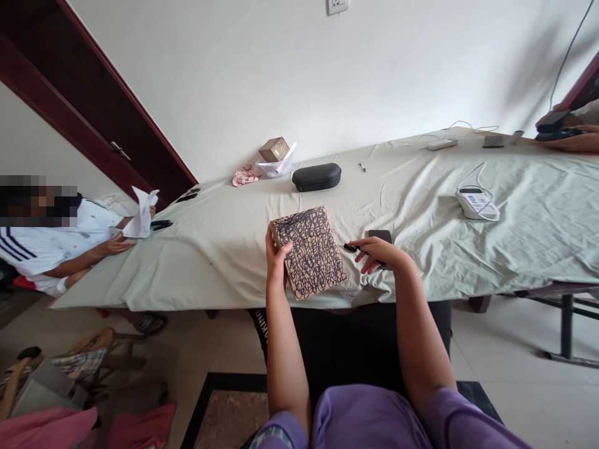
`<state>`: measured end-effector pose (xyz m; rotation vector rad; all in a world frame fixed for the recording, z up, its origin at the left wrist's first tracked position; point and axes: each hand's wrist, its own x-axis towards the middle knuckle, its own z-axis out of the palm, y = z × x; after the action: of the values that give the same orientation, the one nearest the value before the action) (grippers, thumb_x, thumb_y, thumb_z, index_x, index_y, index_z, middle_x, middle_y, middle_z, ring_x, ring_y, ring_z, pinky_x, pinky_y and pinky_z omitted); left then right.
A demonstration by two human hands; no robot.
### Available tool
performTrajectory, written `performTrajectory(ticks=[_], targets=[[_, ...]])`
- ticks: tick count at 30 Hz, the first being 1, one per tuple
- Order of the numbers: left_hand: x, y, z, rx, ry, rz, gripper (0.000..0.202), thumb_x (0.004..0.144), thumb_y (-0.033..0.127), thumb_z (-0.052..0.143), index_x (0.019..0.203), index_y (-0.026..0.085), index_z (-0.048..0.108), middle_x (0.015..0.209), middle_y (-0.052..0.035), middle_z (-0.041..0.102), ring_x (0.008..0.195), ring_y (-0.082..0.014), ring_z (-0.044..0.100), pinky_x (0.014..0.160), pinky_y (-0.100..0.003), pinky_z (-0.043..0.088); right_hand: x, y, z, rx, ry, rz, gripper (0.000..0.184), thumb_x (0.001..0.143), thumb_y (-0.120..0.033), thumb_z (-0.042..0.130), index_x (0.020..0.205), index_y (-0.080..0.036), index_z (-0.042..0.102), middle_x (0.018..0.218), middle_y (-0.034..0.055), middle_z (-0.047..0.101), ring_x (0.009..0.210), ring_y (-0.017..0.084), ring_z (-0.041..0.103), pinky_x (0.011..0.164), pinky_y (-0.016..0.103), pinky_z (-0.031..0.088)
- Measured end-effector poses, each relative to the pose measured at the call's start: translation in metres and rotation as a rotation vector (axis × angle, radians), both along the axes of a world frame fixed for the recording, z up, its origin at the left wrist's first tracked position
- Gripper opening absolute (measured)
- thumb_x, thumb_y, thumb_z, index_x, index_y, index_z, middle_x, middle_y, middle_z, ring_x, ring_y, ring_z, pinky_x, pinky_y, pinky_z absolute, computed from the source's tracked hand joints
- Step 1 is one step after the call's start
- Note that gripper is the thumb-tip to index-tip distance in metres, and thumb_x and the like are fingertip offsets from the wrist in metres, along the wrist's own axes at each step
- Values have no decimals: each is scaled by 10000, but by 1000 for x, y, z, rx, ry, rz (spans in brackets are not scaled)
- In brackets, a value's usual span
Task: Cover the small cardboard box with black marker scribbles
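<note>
Scribbles in looping black lines cover the broad face of a cardboard box (312,255), which the left hand (277,255) grips by its left edge, thumb laid over the scribbled face and fingers wrapped behind. The box is tilted, directly in front of the person and mostly to the right of the left hand; whether its lower edge touches the pale green cloth (224,249) cannot be told. The right hand (374,251), just beside the box, has its fingers loosely closed around a black marker (350,247), whose thick end pokes out toward the box; the rest is partly hidden by the fingers. Just beyond the right hand, partly covered by it, lies a dark flat object (379,235). Farther out, beyond the box and between the two hands, rests a black case (317,177), with a small pen (362,167) beyond the right hand. Past the left hand, near the wall, a small brown box (274,149) sits on a white bag (277,167) beside a pink cloth (246,176). Well to the right of the right hand stands a white device (477,204) with a cord looped over it. Well to the left of the left hand, another person holds white paper (141,212).
</note>
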<state>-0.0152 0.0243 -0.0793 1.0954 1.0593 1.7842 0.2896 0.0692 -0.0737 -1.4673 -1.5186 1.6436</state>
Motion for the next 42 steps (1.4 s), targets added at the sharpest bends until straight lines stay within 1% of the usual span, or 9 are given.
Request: performTrajectory(ticks=[6, 9, 12, 16, 18, 20, 26, 31, 42], targets=[[4, -1, 0, 15, 4, 9, 959, 734, 350, 808, 1617, 319, 433, 1468, -75, 639, 1272, -287, 682, 1059, -392, 580, 1, -4, 4, 109, 266, -28, 309, 908, -253, 536, 1196, -197, 633, 958, 100, 805, 657, 208, 775, 619, 318, 622], [8, -5, 2, 40, 35, 22, 906, 760, 376, 799, 1599, 321, 460, 1496, -74, 624, 1315, -293, 660, 1107, -404, 553, -5, -5, 9, 244, 521, -50, 281, 885, -309, 634, 1143, -246, 543, 1060, 73, 813, 689, 160, 747, 702, 305, 600], [11, -7, 6, 36, 57, 9, 906, 749, 394, 804, 1587, 298, 476, 1484, -84, 635, 1343, -313, 644, 1136, -422, 536, -18, -11, 20, 475, 680, -173, 409, 859, -450, 743, 1048, -288, 420, 992, 16, 801, 527, 105, 612, 555, 256, 477], [17, -9, 12, 55, 84, -30, 917, 717, 398, 831, 1567, 305, 501, 1537, -80, 612, 1428, -342, 585, 1184, -451, 496, -43, -32, 38, 782, 716, -305, 416, 1000, -701, 481, 1024, -291, 417, 706, -27, 692, 402, 94, 388, 445, 271, 266], [20, -10, 15, 80, 122, -61, 910, 714, 394, 847, 1559, 322, 515, 1603, -66, 565, 1488, -347, 533, 1230, -457, 450, -56, -44, 42, 879, 692, -289, 401, 1039, -669, 410, 1112, -285, 495, 675, -27, 649, 442, 115, 392, 469, 287, 280], [23, -12, 17, 88, 165, -90, 920, 724, 395, 863, 1570, 335, 507, 1663, -56, 507, 1523, -354, 494, 1255, -462, 422, -68, -52, 43, 969, 623, -304, 308, 1041, -549, 460, 1174, -283, 540, 666, -34, 606, 524, 141, 471, 521, 292, 342], [30, -18, 22, 52, 224, -142, 973, 752, 400, 894, 1611, 378, 439, 1682, -47, 478, 1520, -345, 491, 1270, -492, 401, -85, -58, 38, 1300, 282, -414, 61, 850, -306, 605, 886, -264, 630, 765, 5, 664, 695, 195, 579, 698, 367, 482], [38, -24, 30, 63, 279, -162, 996, 754, 376, 908, 1625, 369, 425, 1678, -68, 465, 1550, -365, 446, 1291, -524, 370, -90, -63, 39, 1348, 306, -429, 78, 880, -311, 574, 887, -273, 641, 779, 15, 662, 705, 209, 576, 735, 398, 506], [42, -26, 35, 39, 298, -172, 1051, 717, 354, 936, 1635, 362, 424, 1654, -87, 480, 1574, -395, 407, 1310, -560, 340, -84, -64, 39, 1293, 352, -471, 55, 897, -282, 581, 917, -266, 630, 762, 3, 646, 723, 201, 637, 684, 358, 512]])
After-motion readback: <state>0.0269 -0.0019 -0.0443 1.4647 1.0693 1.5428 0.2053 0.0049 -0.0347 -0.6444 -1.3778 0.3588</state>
